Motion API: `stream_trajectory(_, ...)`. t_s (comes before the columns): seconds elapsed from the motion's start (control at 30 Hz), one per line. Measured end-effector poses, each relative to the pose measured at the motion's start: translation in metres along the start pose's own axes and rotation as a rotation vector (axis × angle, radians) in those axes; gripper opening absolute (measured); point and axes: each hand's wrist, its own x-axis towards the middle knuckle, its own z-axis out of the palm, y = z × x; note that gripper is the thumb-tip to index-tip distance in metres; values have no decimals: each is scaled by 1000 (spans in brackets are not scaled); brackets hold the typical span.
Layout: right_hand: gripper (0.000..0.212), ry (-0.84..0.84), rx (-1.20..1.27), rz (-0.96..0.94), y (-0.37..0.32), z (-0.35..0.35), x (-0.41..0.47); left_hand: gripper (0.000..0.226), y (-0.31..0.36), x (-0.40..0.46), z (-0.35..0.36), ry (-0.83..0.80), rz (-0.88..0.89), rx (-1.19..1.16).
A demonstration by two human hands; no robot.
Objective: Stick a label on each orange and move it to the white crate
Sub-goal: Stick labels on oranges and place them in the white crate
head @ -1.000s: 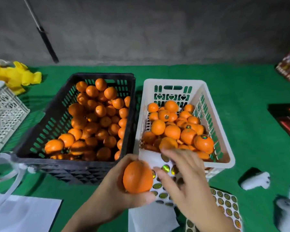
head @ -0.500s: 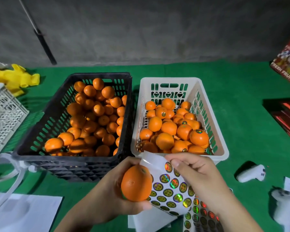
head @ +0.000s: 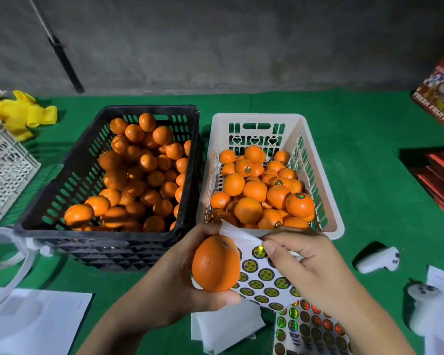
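My left hand (head: 169, 285) grips an unlabelled orange (head: 215, 263) in front of the two crates. Just right of it, my right hand (head: 300, 265) pinches a round sticker at the top of a curled label sheet (head: 263, 278) held behind the orange. The white crate (head: 328, 213) at centre right holds several oranges, some with round labels. To its left, the black crate (head: 62, 185) is piled with plain oranges.
More label sheets (head: 310, 329) and white backing paper (head: 226, 326) lie below my hands. A white lattice crate (head: 3, 165) and yellow gloves (head: 23, 114) sit at left, white papers (head: 36, 324) at bottom left. Two white devices (head: 377, 260) and red boxes (head: 441, 175) lie at right.
My hands and the orange have shifted slightly lower and nearer. My right hand went from lying over the sheet to pinching a sticker at its curled top edge.
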Motion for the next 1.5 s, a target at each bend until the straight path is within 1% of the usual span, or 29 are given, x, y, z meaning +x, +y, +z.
stream_trajectory(0.03,43,1,39,14,1,0,0,77,1,0,0,-12,-5,-11)
stream_trajectory(0.17,37,21,193,87,3,2,4,77,8,1,0,-45,-3,3)
stream_trajectory(0.27,23,42,243,139,1,-1,6,77,9,0,-3,-72,27,99)
stream_trajectory(0.33,18,-26,230,172,-1,-8,5,77,7,-1,-6,-76,74,195)
stream_trajectory(0.4,11,-71,202,174,-1,-13,3,75,6,-2,-7,-76,113,244)
stream_trajectory(0.5,15,-33,209,173,2,-14,1,78,4,-2,-5,-68,108,243)
stream_trajectory(0.6,12,-43,243,152,3,-11,0,79,2,0,-7,-97,113,282)
stream_trajectory(0.67,16,-49,239,175,6,-11,0,79,1,2,-9,-127,135,330)
stream_trajectory(0.73,20,-62,298,225,10,-11,0,77,3,4,-10,-140,161,370)
stream_trajectory(0.8,31,-98,367,280,14,-10,0,75,3,4,-11,-149,181,419)
stream_trajectory(0.87,52,-136,432,347,20,-11,-1,74,1,3,-11,-154,195,462)
stream_trajectory(0.9,57,-137,473,379,21,-11,0,74,0,2,-11,-155,199,473)
stream_trajectory(0.93,58,-122,510,408,21,-10,1,76,0,2,-10,-154,205,485)
stream_trajectory(0.97,52,-78,527,432,20,-8,2,78,-2,0,-10,-148,214,499)
stream_trajectory(1.0,38,22,489,435,17,-6,3,81,-4,-1,-10,-133,215,502)
stream_trajectory(1.03,18,179,369,407,17,-4,3,82,-6,-3,-9,-106,198,480)
stream_trajectory(1.07,5,359,237,357,13,-2,4,82,-8,-5,-8,-70,160,425)
stream_trajectory(1.1,11,508,127,266,7,2,3,81,-9,-5,-7,-31,110,345)
stream_trajectory(1.13,12,578,71,139,-2,6,2,79,-9,-5,-5,0,61,259)
stream_trajectory(1.17,10,581,16,9,-12,11,0,79,-9,-4,-3,25,21,183)
stream_trajectory(1.23,12,500,-129,-215,-26,29,-3,75,-7,-1,1,50,-26,54)
stream_trajectory(1.3,16,411,-225,-334,-30,44,-5,68,-6,2,5,54,-34,-85)
stream_trajectory(1.33,18,376,-243,-346,-30,51,-5,63,-5,3,6,56,-33,-148)
stream_trajectory(1.4,21,333,-235,-310,-26,56,-7,58,-2,2,7,50,-46,-223)
stream_trajectory(1.5,25,279,-222,-270,-22,51,-10,59,-3,1,9,47,-75,-247)
